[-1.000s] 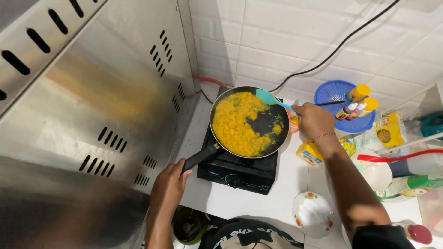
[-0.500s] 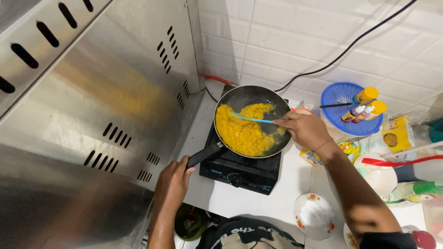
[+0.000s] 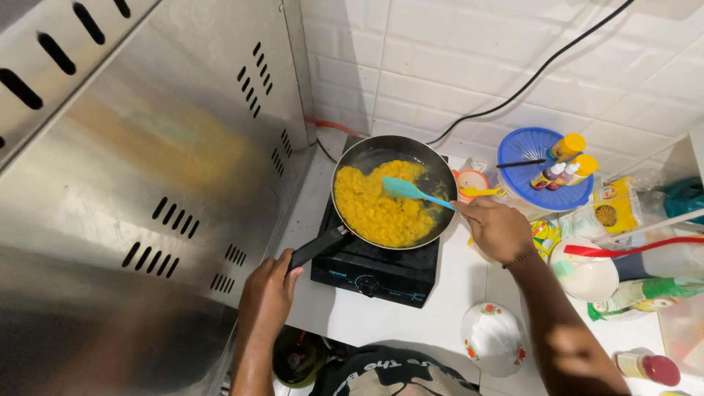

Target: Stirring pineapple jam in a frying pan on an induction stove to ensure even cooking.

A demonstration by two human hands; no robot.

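1. One tall steel panel with rows of slots, filling everything from 7 to 11 o'clock, just beside the stove.
2. One white counter below and to 3 o'clock of the stove, crowded along its 3 o'clock side.
3. One black single-burner stove near the middle, carrying one round dark frying pan with a heap of yellow crumbly food inside. A second ago spread with a dark bare patch at the pan's 3 o'clock; now gathered toward 8 o'clock, bare metal showing at 12 and 3 o'clock. Judged as stirring in progress, food being turned and pushed together.
4. One blue plastic basket at 2 o'clock of the pan, holding three small yellow-capped bottles.
5. Two white rounded bowls: one with a flower pattern at 5 o'clock, one plain at 3 o'clock.
6. Left hand at 7 o'clock, fingers curled tight round the pan's black handle, holding the pan steady.
7. Right hand at 3 o'clock of the pan, fingers closed round the shaft of one turquoise silicone spatula. Blade a second ago at the pan's far rim, now lying over the food near the pan's middle.
8. One black cable running across the white tiled wall toward 1 o'clock.
9. One small red-capped jar at 4 o'clock, well apart from the pan.
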